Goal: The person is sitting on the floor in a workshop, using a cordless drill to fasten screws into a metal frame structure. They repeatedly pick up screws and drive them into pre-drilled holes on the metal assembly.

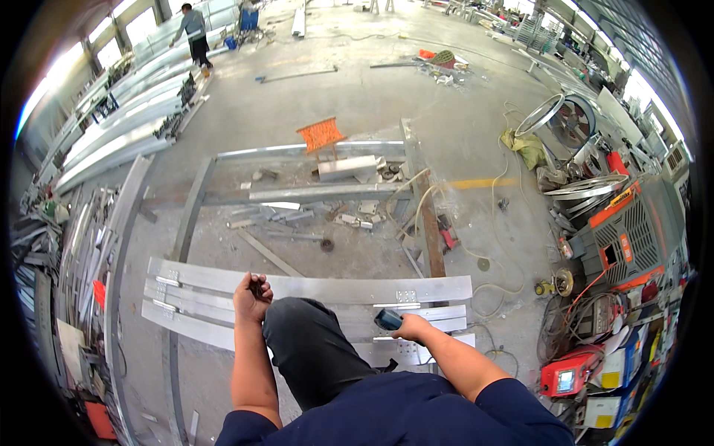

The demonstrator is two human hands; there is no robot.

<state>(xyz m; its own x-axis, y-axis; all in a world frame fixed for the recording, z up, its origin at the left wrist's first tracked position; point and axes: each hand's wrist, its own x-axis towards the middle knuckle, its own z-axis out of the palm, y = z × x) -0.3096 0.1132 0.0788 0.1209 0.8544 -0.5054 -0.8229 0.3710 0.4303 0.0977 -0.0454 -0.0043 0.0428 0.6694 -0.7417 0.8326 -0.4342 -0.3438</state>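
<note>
My left hand [251,299] is raised with its fingers curled around small dark pieces [257,288], too small to name for sure. It is above the left part of several long silver metal slats [216,281] lying side by side. At the right end, my right hand [413,327] grips a dark teal power tool [388,320], held low over the slats. Rows of small holes show in a perforated patch [407,296] beside the tool. Short bright metal strips lie across the gaps at both ends. My bent knee [301,327] is between my hands.
Steel beams [195,201] form a frame under and beyond the slats, with metal offcuts on the floor. An orange stool [321,135] stands farther off. On the right are cables, a red machine [569,375] and a grey-orange machine [628,234]. A person [195,33] stands far left near stacked profiles.
</note>
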